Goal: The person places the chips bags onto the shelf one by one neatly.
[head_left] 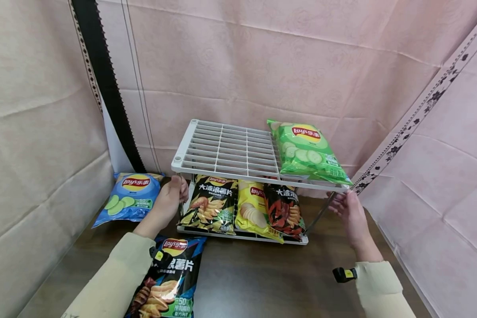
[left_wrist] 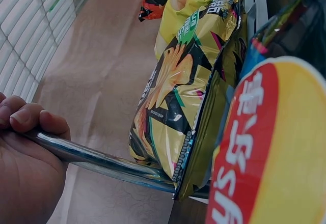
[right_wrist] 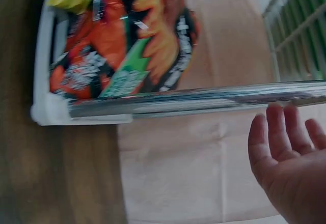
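"Lay's乐事" marks the glossy green plastic chip bag (head_left: 308, 152), the glossy light-blue plastic bag (head_left: 137, 194) and the black-and-blue plastic bag (head_left: 179, 282); the latter two also show "50". "大波浪薯片" stands on the black-and-gold plastic bag (head_left: 210, 205).

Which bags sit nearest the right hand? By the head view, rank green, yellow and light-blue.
1. Green bag: top shelf, right end, above the right hand.
2. Yellow bag: middle of the lower shelf.
3. Light-blue bag: on the table, far left.
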